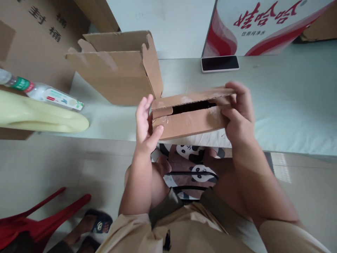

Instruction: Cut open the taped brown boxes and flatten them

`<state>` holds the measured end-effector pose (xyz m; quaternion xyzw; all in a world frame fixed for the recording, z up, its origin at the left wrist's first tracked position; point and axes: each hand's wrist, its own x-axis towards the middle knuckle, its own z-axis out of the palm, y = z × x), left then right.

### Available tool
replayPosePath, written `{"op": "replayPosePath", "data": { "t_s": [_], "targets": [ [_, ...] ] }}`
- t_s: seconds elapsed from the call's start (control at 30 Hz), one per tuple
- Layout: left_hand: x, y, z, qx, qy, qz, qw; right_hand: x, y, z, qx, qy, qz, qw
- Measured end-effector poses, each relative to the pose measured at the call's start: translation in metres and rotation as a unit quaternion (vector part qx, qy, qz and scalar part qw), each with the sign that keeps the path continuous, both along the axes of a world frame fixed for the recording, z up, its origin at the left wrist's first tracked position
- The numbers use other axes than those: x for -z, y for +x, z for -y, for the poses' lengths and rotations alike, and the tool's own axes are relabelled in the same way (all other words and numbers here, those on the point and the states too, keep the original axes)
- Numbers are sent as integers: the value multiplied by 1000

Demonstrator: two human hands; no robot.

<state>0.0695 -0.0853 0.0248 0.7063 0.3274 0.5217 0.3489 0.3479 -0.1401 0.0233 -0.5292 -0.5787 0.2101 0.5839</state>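
Carton [188,124], long axis crosswise, spans from left hand [144,128], thumb and fingers clasping one end, to right hand [240,117], thumb and fingers pinching the other.

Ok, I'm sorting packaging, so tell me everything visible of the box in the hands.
The box is brown, apparently corrugated cardboard, with shiny, tape-like patches. It is partly open: between the upper flap and front panel is a dark gap, a small tab at its left; contents unclear. Slightly tilted, right end higher, it is held over the edge of the pale green surface, left hand and right hand gripping opposite ends.
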Motion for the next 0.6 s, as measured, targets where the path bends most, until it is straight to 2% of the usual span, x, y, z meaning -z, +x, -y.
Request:
{"op": "replayPosePath", "data": {
  "t_s": [0.07,0.17,0.33,0.47,0.6],
  "targets": [
    [-2,2,-1,3,-16,-5,1000,1,1,3,40,-3,41,998],
    [-4,4,-5,-4,10,-30,1000,2,0,5,71,12,66,995],
    [2,3,-12,-34,52,-29,998,2,-2,6,50,16,20,998],
    [7,-7,-18,-56,26,41,997,8,-2,6,49,-40,-39,997],
    [7,-22,-26,-128,-62,152,978,12,-5,5,49,-139,-86,985]
  ]
}}
